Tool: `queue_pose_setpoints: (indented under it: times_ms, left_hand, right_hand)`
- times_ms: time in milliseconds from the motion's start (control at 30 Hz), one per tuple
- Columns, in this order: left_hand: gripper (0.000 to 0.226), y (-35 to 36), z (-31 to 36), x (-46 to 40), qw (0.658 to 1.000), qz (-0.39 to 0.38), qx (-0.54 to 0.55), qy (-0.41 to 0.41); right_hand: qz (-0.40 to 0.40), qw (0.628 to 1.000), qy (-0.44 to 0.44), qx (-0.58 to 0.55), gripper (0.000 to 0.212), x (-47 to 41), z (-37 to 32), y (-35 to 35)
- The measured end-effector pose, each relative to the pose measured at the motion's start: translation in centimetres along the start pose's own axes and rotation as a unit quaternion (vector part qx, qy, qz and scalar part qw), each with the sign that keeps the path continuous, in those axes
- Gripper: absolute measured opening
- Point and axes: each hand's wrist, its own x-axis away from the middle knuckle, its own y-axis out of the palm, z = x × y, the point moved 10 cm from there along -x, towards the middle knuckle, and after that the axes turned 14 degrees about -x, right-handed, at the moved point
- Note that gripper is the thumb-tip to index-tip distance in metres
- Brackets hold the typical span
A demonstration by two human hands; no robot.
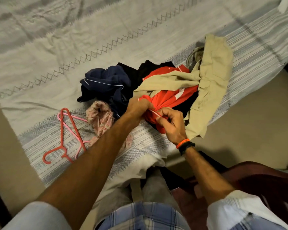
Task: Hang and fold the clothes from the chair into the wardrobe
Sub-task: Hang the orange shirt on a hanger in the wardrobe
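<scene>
The red shirt (170, 98) lies in the clothes heap on the bed (40, 47), half under a beige garment (206, 83), its edge bunched in the left hand (139, 106) and pinched by the right hand (170, 121), probably to free it for the hangers (65, 135) nearby

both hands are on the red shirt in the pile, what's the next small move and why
Probably lift the red white-trimmed shirt up and toward the person: left hand and right hand both grip its bunched edge, but the beige cloth garment lies draped over it.
</scene>
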Motion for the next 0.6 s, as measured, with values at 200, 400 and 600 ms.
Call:
queue_pose_setpoints:
  times_ms: [200, 400, 600]
  left_hand:
    - [0.048, -0.9, 2.7, 2.5, 0.991, -0.068, 0.098, 0.06]
    - [0.026, -3.3, 6.7, 7.5, 0.966, -0.145, 0.162, 0.138]
    - [0.015, -5.2, 5.3, 10.8, 0.962, -0.209, 0.112, 0.137]
  right_hand:
    - [0.259, 0.913, 0.232, -0.213, 0.01, 2.3, 3.6, -2.6]
    - [0.173, 0.841, 0.264, -0.44, 0.064, 1.9, 1.8, 1.5]
    - [0.138, 0.805, 0.175, -0.55, 0.036, -0.9, -4.2, 5.0]
